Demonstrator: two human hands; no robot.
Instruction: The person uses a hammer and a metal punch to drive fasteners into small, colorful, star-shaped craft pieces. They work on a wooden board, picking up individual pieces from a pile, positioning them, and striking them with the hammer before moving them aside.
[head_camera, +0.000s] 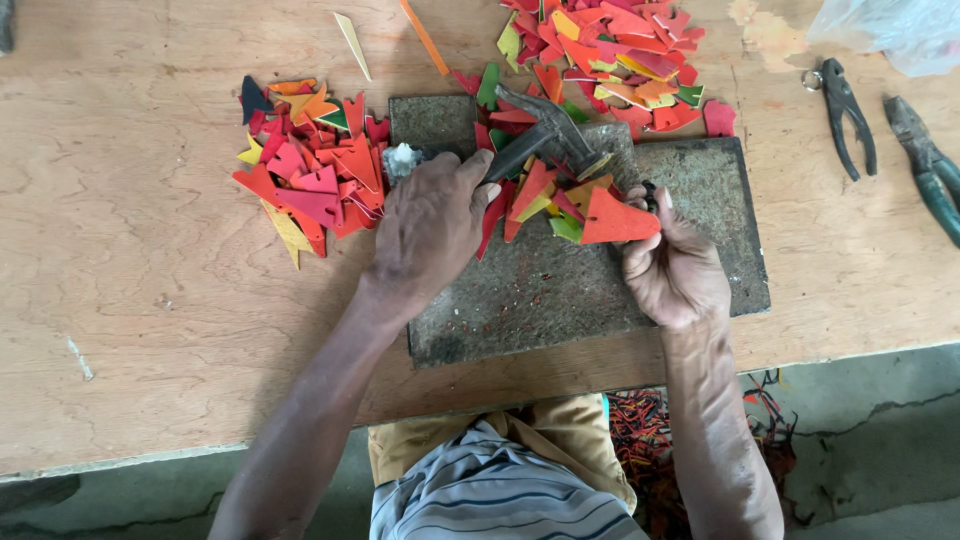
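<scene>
My left hand lies on the dark stone slab and grips the handle of a hammer, whose metal head rests among coloured pieces at the slab's far edge. My right hand holds an orange-red triangular cut-out by its right edge, just above the slab. A small heap of red, yellow and green cut-outs sits between the two hands.
A pile of red and orange cut-outs lies left of the slab, another pile behind it. Two pliers and a clear plastic bag lie at the right on the wooden table. Coloured scraps litter the floor.
</scene>
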